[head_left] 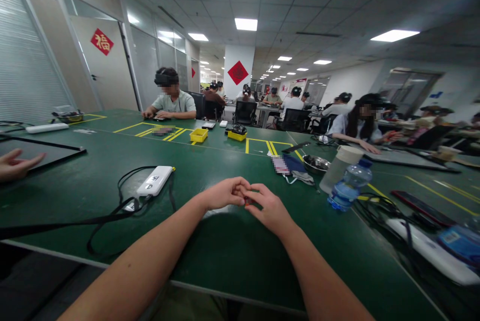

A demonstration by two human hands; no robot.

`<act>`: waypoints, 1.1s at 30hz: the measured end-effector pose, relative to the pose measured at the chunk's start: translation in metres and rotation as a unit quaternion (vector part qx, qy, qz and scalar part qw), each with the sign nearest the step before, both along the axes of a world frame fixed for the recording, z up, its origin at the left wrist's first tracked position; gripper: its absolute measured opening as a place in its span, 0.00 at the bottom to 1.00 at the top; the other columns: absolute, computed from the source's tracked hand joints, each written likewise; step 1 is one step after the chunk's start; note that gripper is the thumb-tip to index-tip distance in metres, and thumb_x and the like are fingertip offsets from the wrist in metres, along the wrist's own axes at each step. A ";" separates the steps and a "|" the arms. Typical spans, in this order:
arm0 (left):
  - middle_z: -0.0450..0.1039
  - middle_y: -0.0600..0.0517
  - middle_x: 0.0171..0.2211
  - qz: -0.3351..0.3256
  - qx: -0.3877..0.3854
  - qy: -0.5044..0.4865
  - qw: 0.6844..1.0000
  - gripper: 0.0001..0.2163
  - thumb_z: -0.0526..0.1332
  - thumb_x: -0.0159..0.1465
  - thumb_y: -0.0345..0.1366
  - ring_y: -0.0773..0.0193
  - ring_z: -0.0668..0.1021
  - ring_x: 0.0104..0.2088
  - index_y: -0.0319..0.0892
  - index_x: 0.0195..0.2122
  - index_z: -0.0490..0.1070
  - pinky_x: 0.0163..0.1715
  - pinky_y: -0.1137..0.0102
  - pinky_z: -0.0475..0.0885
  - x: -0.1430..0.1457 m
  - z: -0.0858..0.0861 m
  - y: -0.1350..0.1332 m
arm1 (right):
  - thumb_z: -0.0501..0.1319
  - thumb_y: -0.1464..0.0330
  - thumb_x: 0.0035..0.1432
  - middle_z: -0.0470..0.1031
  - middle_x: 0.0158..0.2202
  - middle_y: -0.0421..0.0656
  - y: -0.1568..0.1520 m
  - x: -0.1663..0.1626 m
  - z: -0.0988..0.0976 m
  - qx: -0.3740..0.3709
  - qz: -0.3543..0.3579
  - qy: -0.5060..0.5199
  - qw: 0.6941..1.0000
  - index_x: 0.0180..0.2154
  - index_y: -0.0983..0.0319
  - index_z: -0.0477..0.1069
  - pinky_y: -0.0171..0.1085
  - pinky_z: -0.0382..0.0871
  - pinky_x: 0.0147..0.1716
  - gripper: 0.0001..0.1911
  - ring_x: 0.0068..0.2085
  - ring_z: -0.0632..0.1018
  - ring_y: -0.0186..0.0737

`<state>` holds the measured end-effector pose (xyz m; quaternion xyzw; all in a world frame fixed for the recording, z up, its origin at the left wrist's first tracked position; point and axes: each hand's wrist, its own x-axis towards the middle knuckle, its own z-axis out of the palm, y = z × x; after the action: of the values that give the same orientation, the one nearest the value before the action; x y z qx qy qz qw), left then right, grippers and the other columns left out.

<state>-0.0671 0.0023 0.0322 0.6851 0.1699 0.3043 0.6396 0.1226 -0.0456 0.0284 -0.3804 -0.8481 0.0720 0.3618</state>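
Observation:
Over the green table (161, 231), my left hand (225, 194) and my right hand (270, 208) meet at the fingertips, both closed. A small dark reddish thing (246, 201) shows between them, pinched by my right thumb and fingers. My left fingertips curl against it from the other side. Most of it is hidden by the fingers, and its kind is too small to make out.
On the left lie a white power bank (155, 181) with black cables and another person's hand (18, 164). To the right stand a water bottle (350, 186), a pale tumbler (340, 166) and a metal bowl (316, 164). Yellow bins (198, 135) sit farther back, near seated people.

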 end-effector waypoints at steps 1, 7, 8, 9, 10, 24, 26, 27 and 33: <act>0.71 0.50 0.32 0.003 -0.014 -0.009 1.000 0.18 0.65 0.49 0.27 0.68 0.74 0.31 0.39 0.41 0.67 0.33 0.72 0.68 0.001 0.000 -0.001 | 0.60 0.69 0.49 0.66 0.47 0.44 -0.001 0.000 0.001 0.009 -0.010 -0.003 1.000 0.47 0.53 0.68 0.40 0.66 0.44 0.21 0.43 0.72 0.42; 0.71 0.47 0.32 0.064 -0.133 -0.101 0.984 0.13 0.61 0.56 0.38 0.65 0.75 0.31 0.37 0.40 0.68 0.34 0.69 0.69 0.009 -0.002 -0.007 | 0.57 0.68 0.52 0.69 0.45 0.45 -0.005 -0.002 0.004 0.070 -0.075 -0.026 0.994 0.44 0.55 0.68 0.38 0.65 0.43 0.16 0.42 0.72 0.42; 0.71 0.46 0.32 0.065 -0.154 -0.109 0.980 0.14 0.60 0.57 0.40 0.64 0.75 0.32 0.38 0.41 0.68 0.34 0.69 0.69 0.011 -0.002 -0.008 | 0.57 0.68 0.52 0.69 0.44 0.45 -0.004 -0.002 0.003 0.076 -0.088 -0.031 0.993 0.43 0.55 0.69 0.37 0.65 0.43 0.14 0.41 0.72 0.41; 0.71 0.46 0.32 0.064 -0.171 -0.115 0.976 0.15 0.60 0.57 0.41 0.64 0.75 0.33 0.38 0.43 0.68 0.35 0.68 0.69 0.014 -0.003 -0.010 | 0.57 0.68 0.52 0.69 0.44 0.45 -0.003 -0.002 0.003 0.079 -0.101 -0.036 0.991 0.42 0.56 0.69 0.37 0.65 0.42 0.13 0.41 0.72 0.41; 0.71 0.46 0.33 0.062 -0.185 -0.117 0.974 0.16 0.59 0.58 0.41 0.63 0.75 0.33 0.38 0.44 0.67 0.35 0.68 0.69 0.018 -0.004 -0.011 | 0.57 0.68 0.52 0.68 0.44 0.45 -0.002 -0.002 0.002 0.079 -0.113 -0.043 0.990 0.41 0.56 0.69 0.37 0.64 0.42 0.12 0.41 0.72 0.41; 0.68 0.52 0.27 0.271 0.211 0.233 0.910 0.09 0.53 0.59 0.39 0.66 0.70 0.28 0.41 0.34 0.67 0.30 0.71 0.64 0.048 -0.041 -0.011 | 0.49 0.59 0.58 0.67 0.41 0.45 0.019 0.011 -0.015 -0.023 -0.174 0.080 0.981 0.42 0.60 0.67 0.38 0.65 0.38 0.16 0.35 0.72 0.37; 0.68 0.51 0.31 0.258 0.345 0.305 0.849 0.09 0.56 0.58 0.40 0.61 0.71 0.34 0.42 0.35 0.67 0.37 0.68 0.63 0.050 -0.042 -0.017 | 0.49 0.60 0.58 0.67 0.40 0.45 0.022 0.014 -0.016 -0.030 -0.166 0.098 0.981 0.41 0.60 0.68 0.38 0.65 0.39 0.15 0.36 0.72 0.37; 0.68 0.50 0.33 0.251 0.393 0.328 0.822 0.09 0.57 0.57 0.41 0.60 0.70 0.37 0.42 0.36 0.67 0.40 0.67 0.62 0.051 -0.042 -0.019 | 0.49 0.61 0.58 0.68 0.40 0.45 0.023 0.015 -0.017 -0.034 -0.162 0.105 0.981 0.40 0.60 0.68 0.38 0.65 0.40 0.15 0.37 0.72 0.38; 0.66 0.46 0.36 0.254 0.476 0.394 0.744 0.11 0.52 0.61 0.40 0.58 0.68 0.40 0.40 0.38 0.67 0.45 0.64 0.59 0.054 -0.043 -0.009 | 0.49 0.61 0.58 0.69 0.37 0.44 0.023 0.013 -0.023 -0.075 -0.132 0.101 0.983 0.36 0.61 0.70 0.36 0.63 0.42 0.15 0.39 0.71 0.37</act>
<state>-0.0135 -0.0072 -0.0107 0.8910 0.4076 0.1997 0.0050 0.1355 -0.0224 0.0055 -0.5059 -0.7416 0.1251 0.4225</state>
